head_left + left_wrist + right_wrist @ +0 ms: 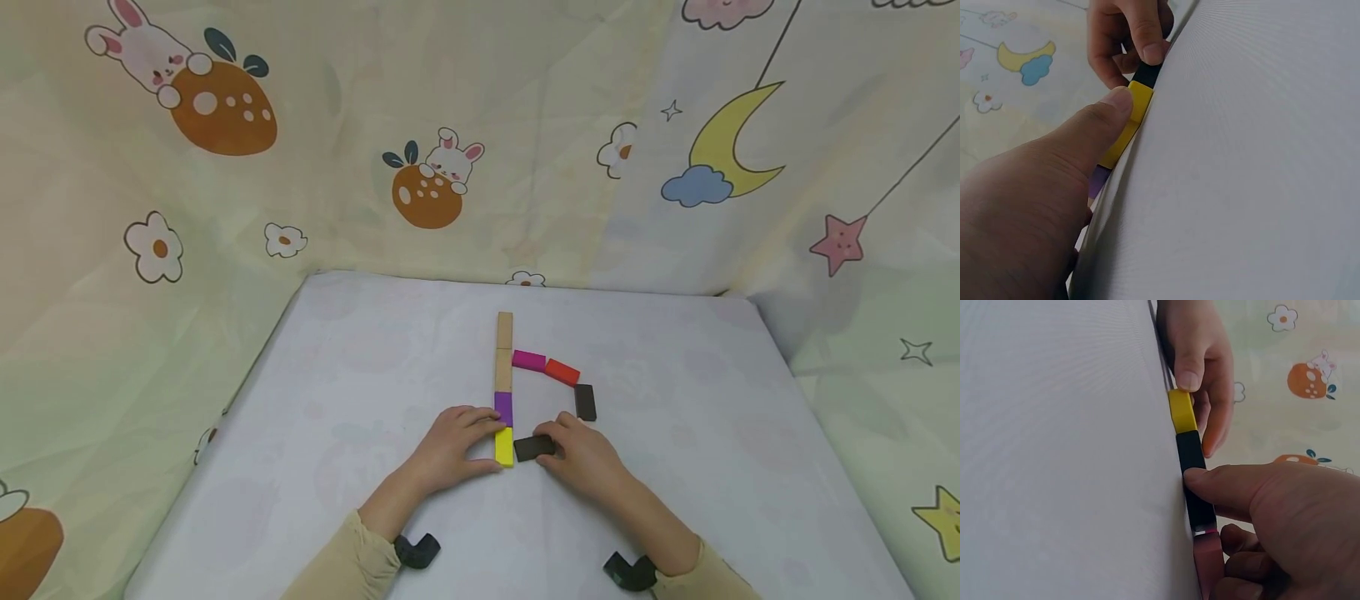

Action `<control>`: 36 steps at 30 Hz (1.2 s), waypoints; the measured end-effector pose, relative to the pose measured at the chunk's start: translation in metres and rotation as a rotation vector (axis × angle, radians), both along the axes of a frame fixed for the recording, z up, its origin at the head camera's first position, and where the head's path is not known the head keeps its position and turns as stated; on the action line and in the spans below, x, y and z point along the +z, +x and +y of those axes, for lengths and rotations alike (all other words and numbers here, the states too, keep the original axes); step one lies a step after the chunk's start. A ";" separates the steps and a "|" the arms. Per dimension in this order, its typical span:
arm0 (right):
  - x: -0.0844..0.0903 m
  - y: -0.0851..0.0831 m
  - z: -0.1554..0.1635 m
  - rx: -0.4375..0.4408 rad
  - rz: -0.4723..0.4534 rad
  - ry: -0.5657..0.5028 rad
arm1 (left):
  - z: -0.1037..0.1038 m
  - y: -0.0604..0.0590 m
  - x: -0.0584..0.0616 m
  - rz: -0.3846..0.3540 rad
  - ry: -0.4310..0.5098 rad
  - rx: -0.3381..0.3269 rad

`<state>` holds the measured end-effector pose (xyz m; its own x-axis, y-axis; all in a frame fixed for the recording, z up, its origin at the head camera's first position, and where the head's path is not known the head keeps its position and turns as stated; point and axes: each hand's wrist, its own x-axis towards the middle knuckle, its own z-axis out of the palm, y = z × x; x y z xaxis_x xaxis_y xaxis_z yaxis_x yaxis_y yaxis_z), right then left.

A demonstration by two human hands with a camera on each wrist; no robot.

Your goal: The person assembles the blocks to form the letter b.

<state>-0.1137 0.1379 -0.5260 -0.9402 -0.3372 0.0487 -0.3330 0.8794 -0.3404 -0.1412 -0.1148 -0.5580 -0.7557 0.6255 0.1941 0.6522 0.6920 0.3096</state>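
On the white tabletop (337,400) lies a straight column of two wooden blocks (504,350), a purple block (503,407) and a yellow block (504,447). A magenta block (528,361), a red block (562,372) and a black block (585,402) curve away to its right. My left hand (480,442) grips the yellow block (1132,119), thumb (1110,109) against its near end and fingers by the purple block (1099,181). My right hand (561,447) pinches a second black block (534,447) lying flat, its end against the yellow block (1182,411). The right thumb (1216,481) presses that black block (1194,481).
Printed fabric with rabbits (217,100), a moon (723,146) and stars hangs behind and at both sides of the table. The table's left edge (225,417) and right edge (817,417) drop off to cloth. Black wrist mounts (416,550) sit at my sleeves.
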 end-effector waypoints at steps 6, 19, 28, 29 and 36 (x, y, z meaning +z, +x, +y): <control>0.002 0.000 0.000 0.003 -0.005 0.012 | 0.002 0.000 -0.002 0.013 -0.013 0.006; -0.003 -0.005 -0.001 -0.008 -0.060 0.051 | 0.003 0.001 -0.001 0.034 0.006 0.002; 0.000 -0.005 -0.001 -0.009 -0.096 0.042 | 0.002 0.000 -0.002 0.019 -0.003 0.008; 0.001 -0.005 -0.001 -0.008 -0.098 0.040 | 0.002 0.000 -0.003 0.021 -0.006 0.009; 0.002 -0.005 -0.001 0.001 -0.096 0.037 | 0.002 0.000 -0.003 0.047 0.007 -0.002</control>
